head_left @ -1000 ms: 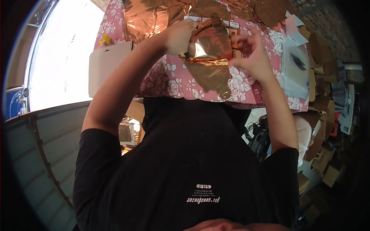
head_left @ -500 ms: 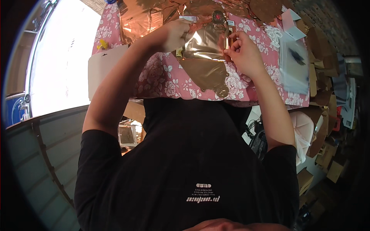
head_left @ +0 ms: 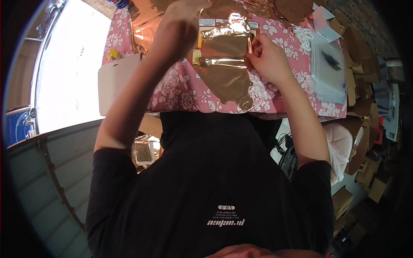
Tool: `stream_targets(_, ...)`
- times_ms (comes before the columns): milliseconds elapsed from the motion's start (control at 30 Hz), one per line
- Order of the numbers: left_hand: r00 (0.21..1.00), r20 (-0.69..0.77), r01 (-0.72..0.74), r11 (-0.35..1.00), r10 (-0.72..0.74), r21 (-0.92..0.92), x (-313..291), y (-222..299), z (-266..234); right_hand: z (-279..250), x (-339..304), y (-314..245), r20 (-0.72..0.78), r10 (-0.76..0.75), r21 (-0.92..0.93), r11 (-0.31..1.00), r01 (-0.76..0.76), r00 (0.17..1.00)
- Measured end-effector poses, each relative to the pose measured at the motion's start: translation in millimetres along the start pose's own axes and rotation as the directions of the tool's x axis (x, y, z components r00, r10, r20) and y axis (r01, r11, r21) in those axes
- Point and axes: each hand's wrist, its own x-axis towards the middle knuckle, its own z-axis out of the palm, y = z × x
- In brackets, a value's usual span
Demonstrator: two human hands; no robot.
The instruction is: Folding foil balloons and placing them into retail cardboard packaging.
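Note:
A shiny gold foil sheet [head_left: 226,43] lies over a flat card package [head_left: 196,57] whose edges show at the sides. Below it, a shaped gold foil piece [head_left: 230,86] with a rounded tip spreads toward the table's near edge. With thumb and fingers closed together, my right hand [head_left: 270,59] pinches the right edge of the foil. My left hand [head_left: 186,12] is up past the package's far left corner, close to the picture's upper rim. It is smeared by motion, and its fingers do not show clearly.
A pink flowered cloth [head_left: 167,92] covers the table. Copper-coloured foil [head_left: 146,26] lies along the far side. At right are white cord [head_left: 303,39], a white folded card [head_left: 325,23] and clear plastic sleeves [head_left: 328,81]. At left sit a cardboard piece [head_left: 118,84] and a small yellow item [head_left: 113,54].
My left hand has moved away from me, off the package's left side. The foil now lies flatter and stretches farther up over the package. My right hand keeps its place at the right edge.

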Motion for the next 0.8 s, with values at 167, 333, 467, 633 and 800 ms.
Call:
stream_targets(167,0.939,0.333,0.128,0.987,-0.090,-0.094,-45,123,-14,3,2,0,0.004,-0.012,-0.014,1.000,0.012,1.000)
stream_targets(333,0.818,0.542,0.211,0.977,-0.192,0.028,-80,129,21,2,3,-2,0.003,-0.026,-0.027,0.999,0.026,1.000)
stream_targets(467,0.817,0.549,0.176,0.983,-0.175,0.051,-83,125,23,-11,16,2,0.099,0.001,0.045,0.999,-0.006,0.995)
stream_targets(633,0.815,0.554,0.157,0.985,-0.168,0.068,-80,126,23,-40,80,24,-0.017,-0.289,0.023,0.957,0.289,0.957)
stream_targets(800,0.811,0.561,0.153,0.986,-0.167,0.073,-79,126,21,-39,112,30,0.226,-0.375,-0.055,0.916,0.396,0.899)
